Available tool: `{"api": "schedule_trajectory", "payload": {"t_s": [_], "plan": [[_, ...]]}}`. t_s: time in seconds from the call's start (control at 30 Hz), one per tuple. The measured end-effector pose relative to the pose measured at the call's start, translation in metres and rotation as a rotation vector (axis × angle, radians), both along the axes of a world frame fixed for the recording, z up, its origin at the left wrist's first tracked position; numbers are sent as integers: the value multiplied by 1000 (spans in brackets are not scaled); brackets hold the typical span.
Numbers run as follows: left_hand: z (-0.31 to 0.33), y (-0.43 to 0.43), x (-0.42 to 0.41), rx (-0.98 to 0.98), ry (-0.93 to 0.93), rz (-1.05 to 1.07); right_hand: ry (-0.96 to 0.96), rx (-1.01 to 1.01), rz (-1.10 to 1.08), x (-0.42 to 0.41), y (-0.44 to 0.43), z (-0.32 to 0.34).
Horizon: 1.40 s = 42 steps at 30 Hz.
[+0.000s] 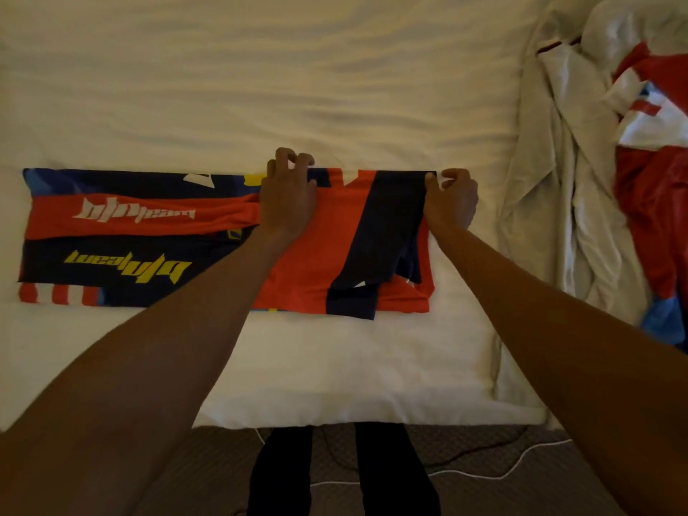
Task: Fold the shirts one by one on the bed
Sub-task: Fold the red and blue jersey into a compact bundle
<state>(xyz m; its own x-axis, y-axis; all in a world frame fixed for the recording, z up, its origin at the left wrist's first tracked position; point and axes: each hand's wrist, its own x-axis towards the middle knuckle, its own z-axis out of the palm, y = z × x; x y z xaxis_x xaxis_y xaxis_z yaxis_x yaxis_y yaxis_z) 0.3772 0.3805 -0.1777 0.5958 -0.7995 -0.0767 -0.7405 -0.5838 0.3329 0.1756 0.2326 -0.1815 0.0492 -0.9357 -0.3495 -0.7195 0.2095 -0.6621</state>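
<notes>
left hand (288, 197) grips shirt (335, 247) far edge | right hand (454, 199) pinches its far corner | shirt flat on bed (335, 87)

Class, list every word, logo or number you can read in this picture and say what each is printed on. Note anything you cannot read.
"blnteam": white stylised letters on the red band of the shirt; the exact spelling is uncertain.
"blnteam": yellow letters, upside down to the camera, on the same shirt's dark band.
Red patch on the clothes pile at the right: no lettering can be read.
</notes>
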Motion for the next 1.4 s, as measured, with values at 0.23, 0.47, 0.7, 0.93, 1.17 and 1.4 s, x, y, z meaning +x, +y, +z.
{"api": "schedule_trajectory", "payload": {"t_s": [0.23,0.47,0.7,0.93,1.17,1.4], "plan": [[20,78,-89,-119,280,-446,-166,-69,448,-33,68,13],[-8,101,-103,58,244,-612,-80,-97,674,-55,87,3],[12,94,-107,13,436,-533,50,12,736,-60,86,3],[51,93,-116,-22,697,-290,249,52,957,-61,85,22],[60,61,-81,-154,948,214,300,20,945,-56,69,28],[33,53,-22,-136,754,398,95,-67,751,-24,39,30]]}}
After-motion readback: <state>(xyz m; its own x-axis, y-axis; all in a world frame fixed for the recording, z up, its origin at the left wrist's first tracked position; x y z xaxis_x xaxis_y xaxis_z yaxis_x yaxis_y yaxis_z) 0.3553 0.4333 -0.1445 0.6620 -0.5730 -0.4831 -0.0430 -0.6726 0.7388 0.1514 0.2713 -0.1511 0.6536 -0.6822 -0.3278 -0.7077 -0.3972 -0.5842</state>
